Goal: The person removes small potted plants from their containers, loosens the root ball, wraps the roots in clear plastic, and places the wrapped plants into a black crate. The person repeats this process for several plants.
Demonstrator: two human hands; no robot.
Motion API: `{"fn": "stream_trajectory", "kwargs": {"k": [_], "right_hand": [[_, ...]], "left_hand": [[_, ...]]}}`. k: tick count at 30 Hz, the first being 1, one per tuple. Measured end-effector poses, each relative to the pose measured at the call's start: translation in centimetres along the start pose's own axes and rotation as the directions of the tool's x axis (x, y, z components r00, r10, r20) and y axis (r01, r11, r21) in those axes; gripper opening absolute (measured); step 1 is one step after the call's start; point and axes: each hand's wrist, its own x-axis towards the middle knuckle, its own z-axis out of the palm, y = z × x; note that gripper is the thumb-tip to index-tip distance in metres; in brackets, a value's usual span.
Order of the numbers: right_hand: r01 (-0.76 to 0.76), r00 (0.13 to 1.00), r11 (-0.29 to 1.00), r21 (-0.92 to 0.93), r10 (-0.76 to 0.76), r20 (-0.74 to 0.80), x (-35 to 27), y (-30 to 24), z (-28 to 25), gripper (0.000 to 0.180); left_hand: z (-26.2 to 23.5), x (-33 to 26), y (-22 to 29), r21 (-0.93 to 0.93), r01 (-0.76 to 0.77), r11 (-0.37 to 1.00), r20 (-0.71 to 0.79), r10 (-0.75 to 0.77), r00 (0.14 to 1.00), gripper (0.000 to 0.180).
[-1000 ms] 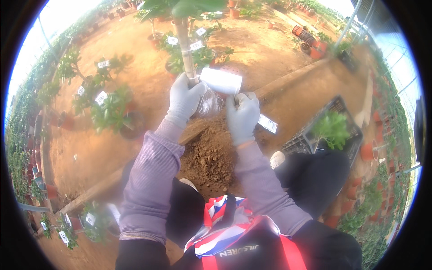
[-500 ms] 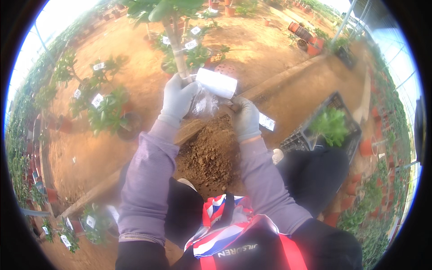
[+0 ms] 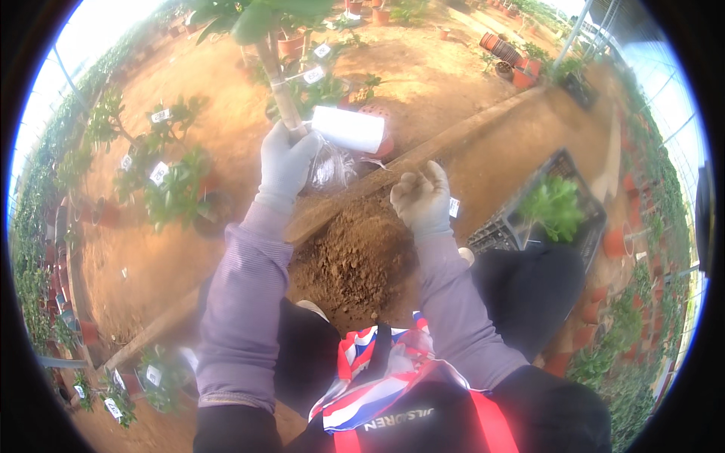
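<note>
My left hand [image 3: 285, 164], in a pale glove, is wrapped round the lower stem [image 3: 280, 90] of a leafy potted-type plant. Its broad green leaves [image 3: 260, 21] reach the top edge of the view. Clear plastic wrap [image 3: 330, 167] bunches below the grip, hiding the stem's base. A bright white tag [image 3: 348, 129], slightly curved, sticks out to the right of that hand. My right hand [image 3: 421, 198], also gloved and soiled on the fingers, is raised apart from the plant with its fingers loosely bent and nothing visible in them. A small white label [image 3: 454, 207] shows partly behind it.
Loose brown soil [image 3: 351, 253] is heaped between my legs. A black crate [image 3: 563, 167] with a green plant stands at right. Tagged plants [image 3: 170, 185] grow at left. A low ridge [image 3: 461, 143] crosses the ground, and stacked terracotta pots [image 3: 501, 49] lie farther off.
My right hand has let go beside the white tag and drawn back to the right, its fingers loosening. The left hand, with the plant, has shifted slightly left.
</note>
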Motion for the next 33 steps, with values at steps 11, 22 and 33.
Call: {"fn": "stream_trajectory", "kwargs": {"k": [11,22,33], "right_hand": [[0.459,0.874,0.602,-0.653,-0.174,0.454,0.2,-1.3,7.3,0.018],[0.018,0.977,0.563,-0.826,0.167,0.136,0.7,2.7,-0.1,0.011],[0.343,0.923,0.721,-0.602,-0.139,0.360,0.3,1.8,8.4,0.028]], "left_hand": [[-1.9,-0.1,1.3,0.004,-0.032,0.999,0.072,0.032,0.997,0.016],[-2.0,0.4,0.1,-0.171,-0.044,0.984,0.044,0.053,0.998,0.020],[-1.0,0.0,-0.6,-0.057,-0.057,0.997,0.138,0.065,0.988,0.019]]}}
